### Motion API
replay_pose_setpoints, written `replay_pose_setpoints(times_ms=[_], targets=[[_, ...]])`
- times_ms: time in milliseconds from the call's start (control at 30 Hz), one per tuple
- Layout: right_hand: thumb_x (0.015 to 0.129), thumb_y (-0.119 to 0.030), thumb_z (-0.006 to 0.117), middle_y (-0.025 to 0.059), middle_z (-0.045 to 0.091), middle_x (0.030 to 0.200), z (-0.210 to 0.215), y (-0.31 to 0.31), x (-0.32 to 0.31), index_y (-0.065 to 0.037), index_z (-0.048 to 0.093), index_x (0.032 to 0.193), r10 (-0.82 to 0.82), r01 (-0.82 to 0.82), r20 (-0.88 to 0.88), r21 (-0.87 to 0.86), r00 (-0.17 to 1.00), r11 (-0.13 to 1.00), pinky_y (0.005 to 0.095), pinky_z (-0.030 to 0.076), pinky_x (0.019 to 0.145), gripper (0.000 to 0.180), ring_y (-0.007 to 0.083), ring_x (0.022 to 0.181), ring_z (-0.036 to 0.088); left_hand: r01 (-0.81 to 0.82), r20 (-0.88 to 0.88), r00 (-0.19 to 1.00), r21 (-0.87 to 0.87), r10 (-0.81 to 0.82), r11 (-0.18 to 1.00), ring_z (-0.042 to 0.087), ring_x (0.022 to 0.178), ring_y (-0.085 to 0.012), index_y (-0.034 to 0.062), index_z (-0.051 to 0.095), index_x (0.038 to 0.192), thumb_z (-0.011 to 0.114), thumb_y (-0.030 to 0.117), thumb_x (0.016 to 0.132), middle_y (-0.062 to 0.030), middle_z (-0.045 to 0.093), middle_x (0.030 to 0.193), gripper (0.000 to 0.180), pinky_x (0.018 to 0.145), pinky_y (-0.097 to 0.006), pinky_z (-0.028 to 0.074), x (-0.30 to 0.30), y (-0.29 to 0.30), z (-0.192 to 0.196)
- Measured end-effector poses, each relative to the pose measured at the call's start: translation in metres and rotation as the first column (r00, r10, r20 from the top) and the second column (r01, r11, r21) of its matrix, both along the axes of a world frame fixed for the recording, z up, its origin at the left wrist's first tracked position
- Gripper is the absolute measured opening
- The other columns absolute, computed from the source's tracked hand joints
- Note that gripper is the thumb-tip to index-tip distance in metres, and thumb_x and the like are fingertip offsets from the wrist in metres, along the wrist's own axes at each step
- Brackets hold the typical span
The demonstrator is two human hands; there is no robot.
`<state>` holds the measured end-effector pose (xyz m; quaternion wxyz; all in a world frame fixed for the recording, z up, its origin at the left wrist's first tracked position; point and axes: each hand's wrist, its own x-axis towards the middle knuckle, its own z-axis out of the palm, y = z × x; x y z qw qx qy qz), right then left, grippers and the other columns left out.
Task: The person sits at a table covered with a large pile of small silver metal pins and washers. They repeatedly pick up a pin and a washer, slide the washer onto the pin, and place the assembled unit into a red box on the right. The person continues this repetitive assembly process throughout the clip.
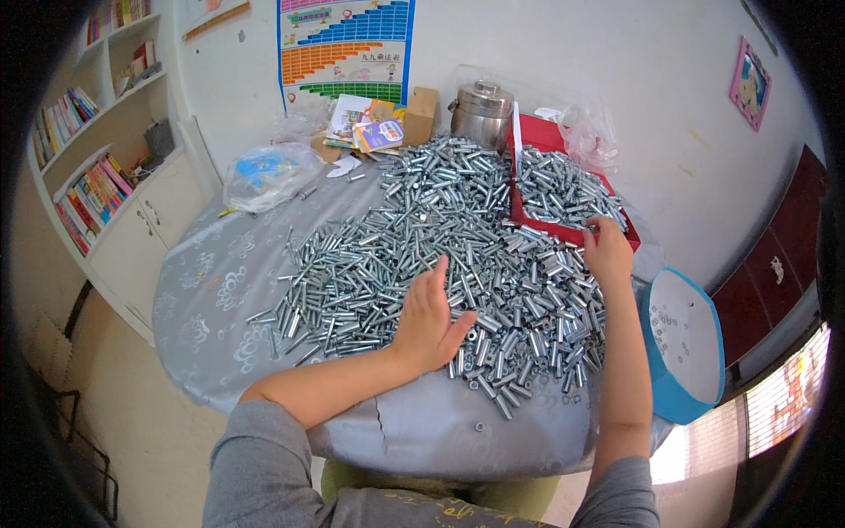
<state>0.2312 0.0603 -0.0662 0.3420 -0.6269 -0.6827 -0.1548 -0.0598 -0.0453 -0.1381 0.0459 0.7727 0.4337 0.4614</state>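
A large heap of silvery metal bolts and short metal tubes spreads over the round table. My left hand rests edge-down against the heap's near side, with its fingers stretched out, the thumb apart and nothing held. Farther right, my right hand is at the near edge of a red box. Its fingers are bent together, and whatever may be between them is too small to make out. Inside the red box lie many similar metal pieces. A small nut lies alone near the table's front edge.
A blue-rimmed container with several small rings or nuts stands by the table's right edge. Behind the heap are a steel lidded pot, booklets and a plastic bag. A bookshelf stands at the left.
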Motion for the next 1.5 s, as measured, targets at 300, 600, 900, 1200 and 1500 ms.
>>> replay_pose_setpoints(times_ms=[300,600,900,1200,1500], targets=[[0.078,-0.018,0.058,0.0163,0.061,0.098,-0.005,0.108,-0.018,-0.006,0.062,0.096,0.005,0.03,0.154,-0.222,0.988,0.975,0.0421,0.048,0.076,0.022,0.0337,0.09,0.059,0.402,-0.174,0.914,0.275,-0.366,0.873,0.048,0.089,-0.0303,-0.0001,0.039,0.122,0.052,0.047,0.083,-0.0151,0.048,0.1,0.062,0.079,-0.042,0.038,0.002,-0.004,-0.002],[0.079,-0.027,0.062,0.0181,0.06,0.098,-0.033,0.148,-0.055,-0.003,0.065,0.088,-0.232,0.258,0.118,-0.319,0.966,0.912,0.0427,0.049,0.076,0.026,0.035,0.093,0.059,0.431,-0.224,0.901,0.351,-0.372,0.832,0.048,0.091,-0.0282,0.0024,0.044,0.123,0.06,0.042,0.078,-0.0105,0.045,0.099,0.062,0.079,-0.039,0.041,0.004,-0.004,-0.003],[0.087,-0.033,0.058,0.0052,0.057,0.078,-0.01,0.075,-0.081,-0.001,0.056,0.087,0.193,-0.534,-0.94,0.013,0.282,0.845,0.0271,0.049,0.048,0.031,0.0139,0.063,0.059,0.462,-0.205,0.879,0.144,-0.43,0.875,0.049,0.093,-0.03,0.0004,0.043,0.122,0.057,0.045,0.08,-0.0139,0.048,0.1,0.063,0.081,-0.041,0.04,0.003,-0.005,-0.005],[0.089,-0.016,0.055,0.0137,0.06,0.099,-0.02,-0.08,-0.135,-0.002,0.045,0.106,0.155,-0.787,-0.968,0.252,-0.199,0.563,0.0271,0.054,0.062,0.023,0.0202,0.082,0.064,0.174,0.075,0.981,0.065,-0.178,0.983,0.043,0.101,-0.0365,-0.0124,0.02,0.131,0.052,0.058,0.078,-0.0234,0.043,0.109,0.093,0.092,-0.043,0.033,0.004,-0.006,-0.001],[0.088,-0.011,0.057,0.0057,0.061,0.076,-0.061,-0.118,-0.146,-0.002,0.053,0.097,0.287,-0.728,-0.957,0.22,-0.033,0.65,0.0177,0.039,0.048,0.014,0.0066,0.059,0.053,0.268,0.081,0.956,0.142,-0.281,0.953,0.037,0.114,-0.0396,-0.0136,0.01,0.135,0.023,0.071,0.081,-0.0284,0.037,0.122,0.101,0.098,-0.045,0.027,-0.002,-0.001,0.005]])
